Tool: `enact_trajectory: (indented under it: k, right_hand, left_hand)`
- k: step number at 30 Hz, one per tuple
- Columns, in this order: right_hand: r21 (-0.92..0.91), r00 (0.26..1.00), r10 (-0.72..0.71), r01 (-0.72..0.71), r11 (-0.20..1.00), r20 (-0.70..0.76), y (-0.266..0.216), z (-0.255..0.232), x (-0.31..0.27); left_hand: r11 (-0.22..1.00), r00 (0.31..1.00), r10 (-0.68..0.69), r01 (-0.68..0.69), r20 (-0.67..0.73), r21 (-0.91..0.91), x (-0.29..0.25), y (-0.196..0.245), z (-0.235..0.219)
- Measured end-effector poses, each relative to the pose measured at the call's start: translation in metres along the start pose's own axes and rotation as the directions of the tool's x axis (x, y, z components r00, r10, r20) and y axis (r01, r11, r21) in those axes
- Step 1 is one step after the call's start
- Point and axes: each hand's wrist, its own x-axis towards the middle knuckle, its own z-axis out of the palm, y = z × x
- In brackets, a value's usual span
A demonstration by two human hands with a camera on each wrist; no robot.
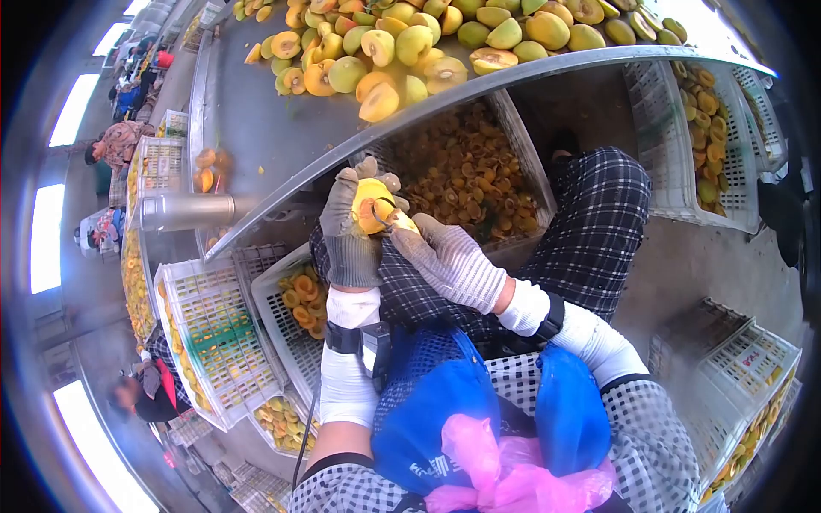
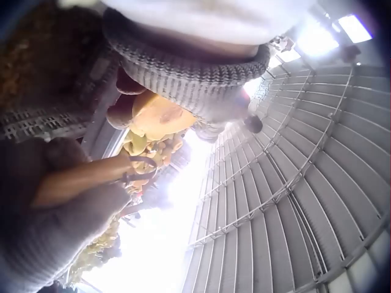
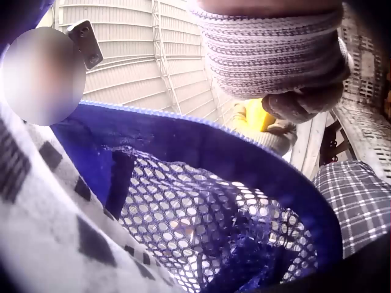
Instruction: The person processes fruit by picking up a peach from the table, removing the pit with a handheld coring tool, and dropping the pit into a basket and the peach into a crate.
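The gloved left hand [image 1: 355, 227] grips a yellow-orange fruit [image 1: 373, 205], its cut face turned toward the right hand. A tool with a wooden handle [image 2: 85, 180] and a curved metal loop [image 2: 143, 168] is held in the gloved right hand [image 1: 449, 261]; in the head view the loop lies at the fruit's cut face. The left wrist view shows the fruit [image 2: 162, 116] under the left hand's glove [image 2: 183, 85], with the loop a little apart from it. In the right wrist view the right hand [image 3: 281, 67] hides the tool, and a bit of yellow fruit [image 3: 258, 116] shows beyond.
A metal table [image 1: 256, 128] carries many fruits [image 1: 414, 44] beyond the hands, its raised rim [image 1: 513, 70] curving across. Below lies a crate of fruit pieces [image 1: 466, 171]. White crates [image 1: 214, 333] stand left and right [image 1: 667, 145]. Several people are at far left.
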Motion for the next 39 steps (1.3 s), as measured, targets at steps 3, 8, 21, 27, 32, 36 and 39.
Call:
enact_trajectory:
  k: [3,8,21,27,32,36,39]
  right_hand:
    - [-0.036,1.000,0.019,-0.019,0.999,-0.006,0.011,0.000,0.003]
    - [-0.110,0.999,0.051,-0.051,0.993,-0.010,0.010,-0.006,0.002]
    - [-0.169,0.975,0.202,-0.184,0.968,0.096,0.023,0.001,0.002]
    - [0.385,0.971,0.137,-0.204,0.900,0.195,0.025,0.002,-0.008]
    - [0.466,0.963,0.156,-0.245,0.850,0.220,0.031,-0.001,-0.011]
    - [0.363,0.717,0.485,-0.682,0.635,0.500,-0.004,-0.026,-0.001]
    - [0.552,0.987,0.102,-0.153,0.820,0.122,0.019,-0.008,-0.003]
  left_hand:
    - [0.999,1.000,0.020,-0.021,0.024,0.024,-0.007,-0.007,0.005]
    - [0.990,0.991,0.130,-0.131,0.008,0.046,-0.009,-0.020,0.010]
    - [0.979,0.987,-0.107,0.126,-0.118,0.162,-0.007,0.000,0.014]
    - [0.857,0.901,0.427,-0.374,-0.081,0.354,-0.009,-0.030,0.027]
    - [0.883,0.998,0.044,-0.022,-0.035,0.468,-0.001,-0.005,0.031]
    - [0.861,0.942,0.302,-0.205,-0.143,0.466,-0.006,-0.025,0.031]
    - [0.916,0.949,0.312,-0.313,0.044,0.251,-0.001,-0.033,0.028]
